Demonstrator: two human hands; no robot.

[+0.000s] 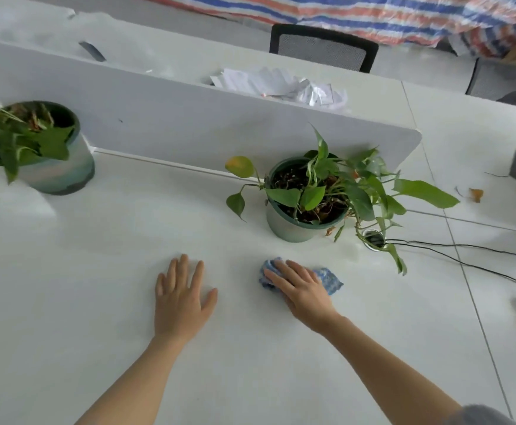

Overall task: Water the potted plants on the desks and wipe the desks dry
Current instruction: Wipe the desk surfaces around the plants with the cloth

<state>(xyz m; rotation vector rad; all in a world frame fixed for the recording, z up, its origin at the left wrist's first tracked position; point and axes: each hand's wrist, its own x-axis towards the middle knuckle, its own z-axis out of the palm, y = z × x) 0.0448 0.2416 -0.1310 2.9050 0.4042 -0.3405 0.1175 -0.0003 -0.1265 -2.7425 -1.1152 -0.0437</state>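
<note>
My right hand (301,292) presses flat on a crumpled blue cloth (330,279) on the white desk (97,302), just in front of a potted pothos in a pale green pot (284,228). Its vines trail to the right over the desk. My left hand (180,299) lies flat on the desk with fingers spread, holding nothing, about a hand's width left of the cloth. A second potted plant (57,167) stands at the far left against the divider.
A white divider panel (189,130) runs behind the pots. Crumpled papers (281,85) lie on the desk beyond it. A cable hole (373,239) with black cables (465,250) sits right of the pot. A black mesh chair (321,47) stands behind.
</note>
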